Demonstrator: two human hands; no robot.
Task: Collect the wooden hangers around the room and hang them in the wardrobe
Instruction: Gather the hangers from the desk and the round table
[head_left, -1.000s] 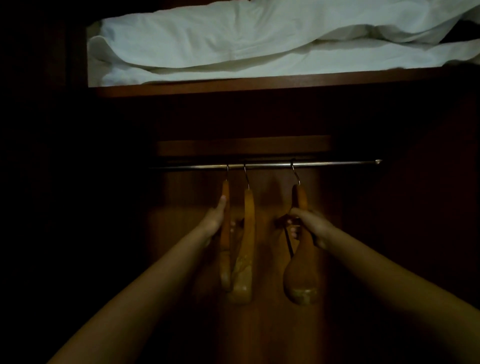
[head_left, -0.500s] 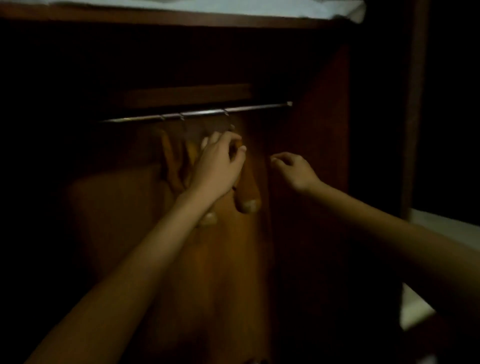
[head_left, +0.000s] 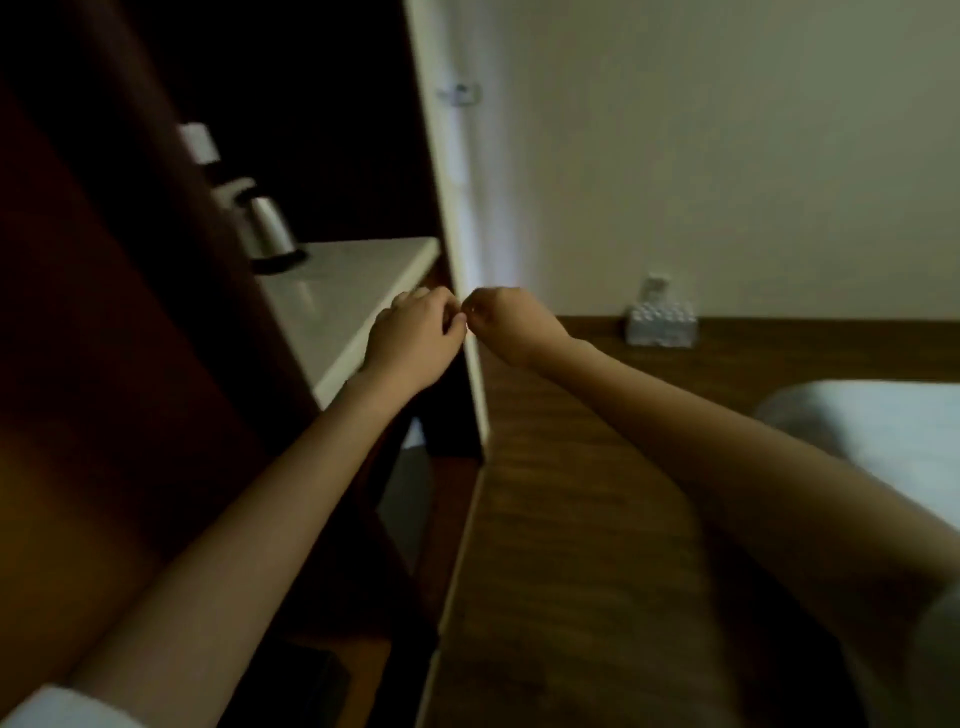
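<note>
No wooden hanger shows in the head view now. The wardrobe's dark brown side panel (head_left: 104, 364) fills the left of the frame, and its rail and inside are out of sight. My left hand (head_left: 413, 338) and my right hand (head_left: 506, 325) are raised side by side at the centre, knuckles almost touching. Both have curled fingers and hold nothing. They hover in front of the edge of a white counter (head_left: 363, 291) and a white vertical door or wall edge (head_left: 457, 260).
A steel kettle (head_left: 267, 228) stands on the white counter beside the wardrobe. A pack of water bottles (head_left: 661, 323) sits on the wooden floor (head_left: 571, 519) against the pale wall. The white bed corner (head_left: 878, 421) lies at the right.
My view has swung right, away from the wardrobe rail and its three hung hangers. Both hands have let go of the hangers, pulled back and come together, empty.
</note>
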